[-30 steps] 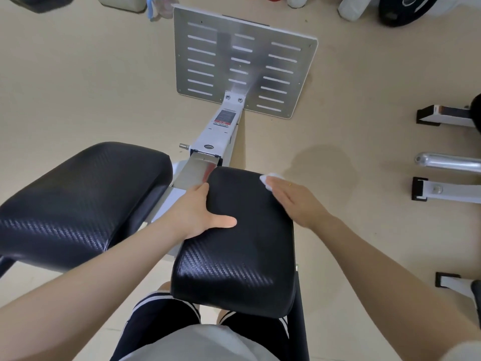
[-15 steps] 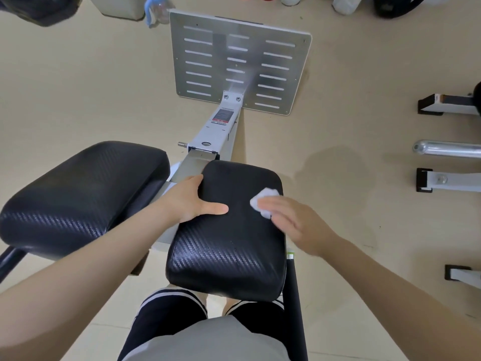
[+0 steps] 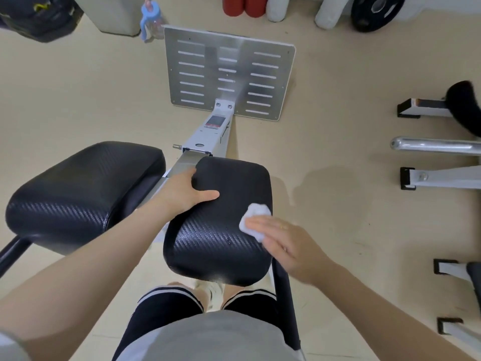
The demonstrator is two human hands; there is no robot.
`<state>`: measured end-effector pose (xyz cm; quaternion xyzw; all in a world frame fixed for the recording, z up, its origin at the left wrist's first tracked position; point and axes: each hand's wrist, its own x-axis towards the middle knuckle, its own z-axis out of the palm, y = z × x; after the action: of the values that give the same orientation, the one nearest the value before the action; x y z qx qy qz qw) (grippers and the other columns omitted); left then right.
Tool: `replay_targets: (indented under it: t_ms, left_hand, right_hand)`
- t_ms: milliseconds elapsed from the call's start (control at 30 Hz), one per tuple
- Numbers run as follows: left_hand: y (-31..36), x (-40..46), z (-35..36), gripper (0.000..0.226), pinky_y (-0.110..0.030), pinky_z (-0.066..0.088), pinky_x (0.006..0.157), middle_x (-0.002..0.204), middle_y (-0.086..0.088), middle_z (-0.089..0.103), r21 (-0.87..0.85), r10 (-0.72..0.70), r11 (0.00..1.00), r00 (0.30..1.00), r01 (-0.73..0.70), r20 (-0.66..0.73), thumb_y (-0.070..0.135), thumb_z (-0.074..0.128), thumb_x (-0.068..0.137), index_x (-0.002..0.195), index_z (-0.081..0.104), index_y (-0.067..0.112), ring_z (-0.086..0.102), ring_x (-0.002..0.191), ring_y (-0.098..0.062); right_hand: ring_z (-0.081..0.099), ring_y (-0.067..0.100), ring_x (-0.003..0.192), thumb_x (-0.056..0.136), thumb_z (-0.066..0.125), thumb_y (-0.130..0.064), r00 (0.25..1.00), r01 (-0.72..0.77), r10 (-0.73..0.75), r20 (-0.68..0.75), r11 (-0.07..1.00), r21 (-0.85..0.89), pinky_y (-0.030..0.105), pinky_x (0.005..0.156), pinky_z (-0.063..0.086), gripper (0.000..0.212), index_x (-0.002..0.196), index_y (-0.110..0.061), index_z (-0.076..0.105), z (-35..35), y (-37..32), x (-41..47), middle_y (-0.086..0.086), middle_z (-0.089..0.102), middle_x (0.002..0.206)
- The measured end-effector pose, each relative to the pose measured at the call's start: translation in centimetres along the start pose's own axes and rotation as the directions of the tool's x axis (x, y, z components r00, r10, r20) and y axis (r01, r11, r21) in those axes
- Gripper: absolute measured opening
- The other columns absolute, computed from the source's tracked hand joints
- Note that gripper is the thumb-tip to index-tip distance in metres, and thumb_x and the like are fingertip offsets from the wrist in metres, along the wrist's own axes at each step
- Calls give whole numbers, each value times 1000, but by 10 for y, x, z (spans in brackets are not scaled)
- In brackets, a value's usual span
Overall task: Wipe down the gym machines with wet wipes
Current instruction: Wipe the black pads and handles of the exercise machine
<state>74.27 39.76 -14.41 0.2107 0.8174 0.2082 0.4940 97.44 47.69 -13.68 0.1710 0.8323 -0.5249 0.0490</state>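
Observation:
A black textured pad (image 3: 221, 230) of a gym machine lies below me, with a second, larger black pad (image 3: 80, 194) to its left. My left hand (image 3: 186, 191) grips the near pad's left edge, thumb lying across the top. My right hand (image 3: 289, 243) presses a crumpled white wet wipe (image 3: 253, 220) flat against the pad's right side; the fingers cover part of the wipe. A silver slotted footplate (image 3: 229, 71) stands on the floor beyond, joined to the pads by a grey metal beam (image 3: 208, 136).
Grey machine legs with black end caps (image 3: 440, 178) and a chrome bar (image 3: 434, 145) lie at the right. Red and white rolls (image 3: 244, 6), a black weight plate (image 3: 377, 11) and a blue bottle (image 3: 151, 19) line the far wall. My knees are under the pad.
My right hand has slid the wipe from the pad's far right corner toward me along its right side. My left hand keeps its grip on the left edge.

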Motion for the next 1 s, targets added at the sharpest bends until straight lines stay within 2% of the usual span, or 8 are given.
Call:
replay_targets:
  t_ms: [200,333,433,500,667,867,933,1000]
  left_hand:
    - [-24,-17,-11,58,-18,37,87,129,10,53,-108,56,993,995,-47,84,30,67,83,136,43,26,51,114,-8]
    - [-49,-30,-19,38,-17,39,86,121,18,49,-197,113,976,987,-89,115,22,64,86,118,46,30,46,115,-2]
    - [-66,-36,-22,42,-28,47,95,124,16,57,-245,99,968,984,-61,145,25,64,86,126,51,23,53,114,-2]
    - [-72,-40,-23,53,-38,40,106,129,13,57,-283,100,958,985,-56,142,28,66,83,132,49,24,53,118,-7]
    - [-74,-37,-23,59,-41,41,105,131,7,55,-251,159,961,975,-116,156,30,67,82,136,45,22,53,119,-12]
    - [-79,-33,-27,59,-40,44,103,124,5,61,-283,203,947,966,-151,163,38,72,75,129,51,26,58,113,-12]
    - [-81,-33,-24,59,-38,45,101,121,7,63,-273,216,946,968,-174,130,47,69,69,124,52,33,59,111,-11]
    - [-80,-32,-24,59,-37,45,100,119,8,63,-220,234,954,965,-203,122,50,65,68,123,54,32,59,110,-11]
  right_hand:
    - [43,6,120,94,34,-27,998,-16,10,-59,995,-100,4,102,22,42,120,-6,59,8,2,29,6,56,129]
    - [27,4,138,100,32,-29,962,-265,272,28,953,-147,16,110,14,37,131,-27,51,5,28,85,-10,40,146]
    - [26,5,138,100,33,-31,931,-360,364,20,926,-110,19,112,14,37,134,-29,47,9,22,102,-12,35,148]
    - [30,10,137,99,35,-29,950,-301,312,21,930,-211,21,110,18,39,138,-28,42,17,4,94,-11,33,150]
    - [28,8,137,99,35,-30,990,-50,98,104,919,-392,22,110,22,46,144,-24,29,37,-45,59,-10,26,153]
    - [17,10,142,99,31,-34,950,-105,212,231,910,-402,23,112,15,51,147,-21,21,34,-41,111,-7,15,156]
    - [21,14,141,100,30,-32,939,-148,249,239,916,-374,26,111,17,48,145,-16,27,34,-34,140,-2,22,155]
    - [37,22,131,100,30,-31,934,-190,274,231,925,-329,34,107,29,41,134,-12,39,37,-31,163,5,39,142]
